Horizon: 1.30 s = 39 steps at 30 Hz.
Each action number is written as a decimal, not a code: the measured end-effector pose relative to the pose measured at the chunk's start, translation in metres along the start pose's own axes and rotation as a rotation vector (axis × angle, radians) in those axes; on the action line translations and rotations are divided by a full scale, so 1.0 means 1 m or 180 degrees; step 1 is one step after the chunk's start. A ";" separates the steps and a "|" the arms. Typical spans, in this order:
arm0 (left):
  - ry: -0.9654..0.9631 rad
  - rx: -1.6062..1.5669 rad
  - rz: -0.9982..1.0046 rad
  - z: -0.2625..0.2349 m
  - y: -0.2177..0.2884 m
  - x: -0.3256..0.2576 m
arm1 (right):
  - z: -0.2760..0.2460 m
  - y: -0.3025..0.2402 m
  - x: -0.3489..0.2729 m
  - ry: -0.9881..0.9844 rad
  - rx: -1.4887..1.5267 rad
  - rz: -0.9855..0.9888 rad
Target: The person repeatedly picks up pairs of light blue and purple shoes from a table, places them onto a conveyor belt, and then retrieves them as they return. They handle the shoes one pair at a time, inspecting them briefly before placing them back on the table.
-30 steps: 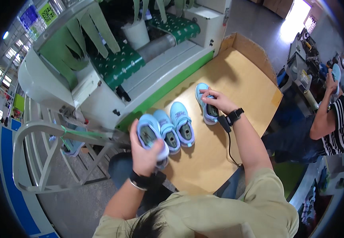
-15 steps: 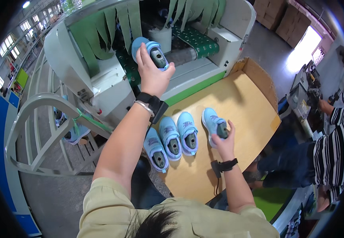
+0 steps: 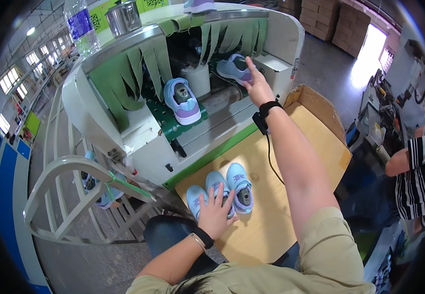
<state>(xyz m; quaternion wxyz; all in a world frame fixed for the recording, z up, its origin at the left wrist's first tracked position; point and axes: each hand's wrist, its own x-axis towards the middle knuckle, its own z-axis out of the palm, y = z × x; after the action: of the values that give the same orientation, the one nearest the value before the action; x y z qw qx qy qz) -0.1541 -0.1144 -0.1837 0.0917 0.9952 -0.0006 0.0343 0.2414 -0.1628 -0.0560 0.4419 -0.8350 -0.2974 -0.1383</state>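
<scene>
My left hand (image 3: 216, 215) is open, its fingers spread over the middle shoe (image 3: 216, 180) of three light-blue sneakers on the wooden tabletop. Partly under those fingers is the left shoe (image 3: 195, 197); the right shoe (image 3: 240, 188) stands uncovered, a dark shoe last inside it. At the machine's mouth, my right hand (image 3: 260, 89) has its fingers stretched out beside a blue and purple sneaker (image 3: 233, 70) on the right green belt. Whether it touches that sneaker I cannot tell. Another blue and purple sneaker (image 3: 181, 102) with a last in it rests on the left green belt (image 3: 163, 115).
Green strip curtains (image 3: 119, 73) hang in the white machine (image 3: 92, 100). On its top stand a plastic bottle (image 3: 81, 29) and a metal pot (image 3: 123, 18). A metal rack (image 3: 50, 196) with shoes is at left. Cardboard edges the table's far right; a person in stripes (image 3: 418, 176) is beyond.
The sneaker from my left hand is now on the left belt, and that hand has come down to the table shoes. My right hand has moved up to the right belt with its sneaker.
</scene>
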 end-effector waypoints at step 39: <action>0.0190 -0.0965 -0.0160 -0.005 0.031 -0.019 | -0.044 0.078 -0.332 -0.1052 0.1608 0.1419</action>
<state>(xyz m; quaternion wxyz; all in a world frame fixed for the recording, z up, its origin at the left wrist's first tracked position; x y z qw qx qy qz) -0.1733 -0.1444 -0.1740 0.2417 0.9682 0.0218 0.0611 0.0307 -0.3571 -0.2464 0.5992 -0.7550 -0.2003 0.1756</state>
